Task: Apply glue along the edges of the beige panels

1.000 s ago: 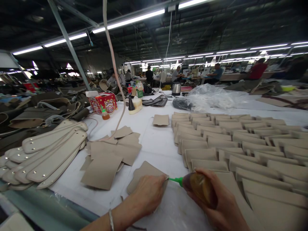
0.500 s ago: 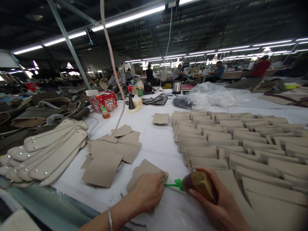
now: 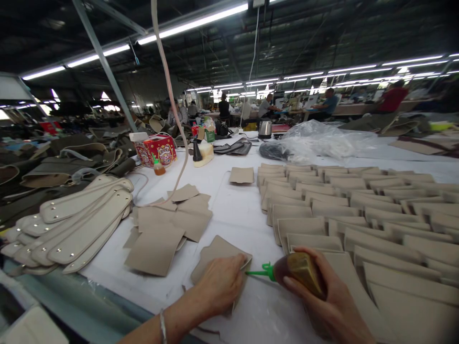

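Note:
My left hand (image 3: 224,282) is closed on a taupe leather piece (image 3: 211,253), its fingers at the piece's right edge near the front of the table. My right hand (image 3: 326,291) grips a glue bottle (image 3: 301,272) with amber-brown contents and a green nozzle. The bottle lies nearly level, and its thin tip points left, at the leather's edge beside my left fingertips. Whether tip and leather touch, I cannot tell. Left of the hands is a loose pile of flat taupe pieces (image 3: 156,248). On the right, rows of folded taupe pieces (image 3: 304,217) overlap one another.
Cream straps with metal studs (image 3: 86,224) are stacked at the left. A small glue bottle (image 3: 158,167) stands by a red box (image 3: 158,148). Farther back are a kettle (image 3: 265,129) and clear plastic sheeting (image 3: 322,138). A hose (image 3: 168,91) hangs down to the table.
The view has shifted very slightly. Both hands keep nearly the same pose, with the nozzle tip still at the leather's right edge.

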### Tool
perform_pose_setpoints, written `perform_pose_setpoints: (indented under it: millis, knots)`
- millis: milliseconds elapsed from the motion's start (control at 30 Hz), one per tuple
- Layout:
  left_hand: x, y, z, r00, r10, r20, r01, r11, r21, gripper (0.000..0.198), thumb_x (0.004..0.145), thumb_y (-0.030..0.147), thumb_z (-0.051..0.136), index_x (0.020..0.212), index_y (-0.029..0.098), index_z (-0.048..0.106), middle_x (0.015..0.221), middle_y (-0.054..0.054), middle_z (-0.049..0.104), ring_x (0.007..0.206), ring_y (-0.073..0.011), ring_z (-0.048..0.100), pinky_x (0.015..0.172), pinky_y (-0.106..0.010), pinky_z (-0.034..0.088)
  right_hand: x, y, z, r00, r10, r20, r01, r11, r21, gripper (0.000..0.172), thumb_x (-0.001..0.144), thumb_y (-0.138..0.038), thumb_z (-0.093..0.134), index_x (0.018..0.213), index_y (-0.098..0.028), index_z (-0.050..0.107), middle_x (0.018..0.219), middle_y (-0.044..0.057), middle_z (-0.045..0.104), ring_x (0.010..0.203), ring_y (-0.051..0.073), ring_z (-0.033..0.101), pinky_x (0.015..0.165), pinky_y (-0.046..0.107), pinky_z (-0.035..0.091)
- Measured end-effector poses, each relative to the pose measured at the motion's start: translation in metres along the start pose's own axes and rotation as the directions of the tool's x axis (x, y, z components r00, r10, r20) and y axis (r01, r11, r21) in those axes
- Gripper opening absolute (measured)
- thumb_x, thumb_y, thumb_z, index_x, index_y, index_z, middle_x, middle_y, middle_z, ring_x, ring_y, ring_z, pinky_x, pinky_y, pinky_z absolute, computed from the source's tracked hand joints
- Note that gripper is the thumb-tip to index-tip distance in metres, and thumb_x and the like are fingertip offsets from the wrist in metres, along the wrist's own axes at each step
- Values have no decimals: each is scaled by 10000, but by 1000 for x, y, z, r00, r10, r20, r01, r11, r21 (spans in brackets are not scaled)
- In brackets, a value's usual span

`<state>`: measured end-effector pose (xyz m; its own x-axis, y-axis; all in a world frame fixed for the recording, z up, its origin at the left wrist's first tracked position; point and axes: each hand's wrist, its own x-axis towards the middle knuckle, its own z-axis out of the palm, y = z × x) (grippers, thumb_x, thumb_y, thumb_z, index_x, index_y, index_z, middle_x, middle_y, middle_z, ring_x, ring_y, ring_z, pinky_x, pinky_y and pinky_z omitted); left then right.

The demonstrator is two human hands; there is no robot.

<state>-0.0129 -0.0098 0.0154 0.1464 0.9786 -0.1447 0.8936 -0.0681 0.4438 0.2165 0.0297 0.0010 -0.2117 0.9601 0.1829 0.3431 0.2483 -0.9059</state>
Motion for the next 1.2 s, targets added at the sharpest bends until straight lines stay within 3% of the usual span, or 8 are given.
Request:
perform_pose_setpoints:
  millis: [200, 367, 533, 933, 1200]
  knots:
    - [-1, -2, 3, 1000, 9, -21, -10, 999, -33, 393, 896, 173, 355, 1233, 243, 545, 1130, -44, 682, 1054, -252, 635, 917, -361, 478, -9, -3, 3, 1000, 3, 22, -5, 997, 82, 469, 730, -473, 691, 1120, -248, 557, 1077, 1, 648, 967, 235, 614, 818, 263, 453]
    - [-3, -3, 3, 1000, 3, -27, -4, 999, -42, 393, 908, 182, 343, 1243, 237, 541, 1123, -49, 683, 1054, -250, 634, 921, -360, 475, -13, -3, 3, 1000, 12, -18, -11, 999, 44, 471, 746, -485, 690, 1127, -247, 550, 1016, 2, 646, 895, 229, 619, 800, 268, 453]
    - [-4, -3, 4, 1000, 1, -31, -3, 998, -60, 413, 908, 176, 344, 1274, 234, 527, 1200, -50, 656, 1110, -237, 607, 970, -351, 450, -19, 2, 3, 998, -7, 65, 2, 996, 87, 462, 764, -462, 679, 1152, -256, 534, 1067, -2, 637, 938, 222, 610, 802, 249, 458]
    - [-4, -1, 4, 999, -1, -42, -3, 997, -83, 415, 907, 174, 342, 1275, 218, 528, 1179, -52, 658, 1098, -233, 609, 966, -345, 452, -32, -2, 8, 997, 65, 34, -69, 991, 119, 468, 751, -480, 687, 1140, -268, 537, 961, -17, 646, 842, 221, 625, 747, 261, 479]
    - [-5, -3, 6, 999, 5, -48, -10, 994, -106, 432, 902, 163, 348, 1293, 219, 522, 1226, -46, 641, 1135, -224, 591, 1003, -342, 432, -33, 1, 7, 998, 51, 47, -57, 991, 121, 478, 746, -472, 682, 1152, -260, 545, 1010, -1, 650, 884, 237, 629, 753, 263, 488]
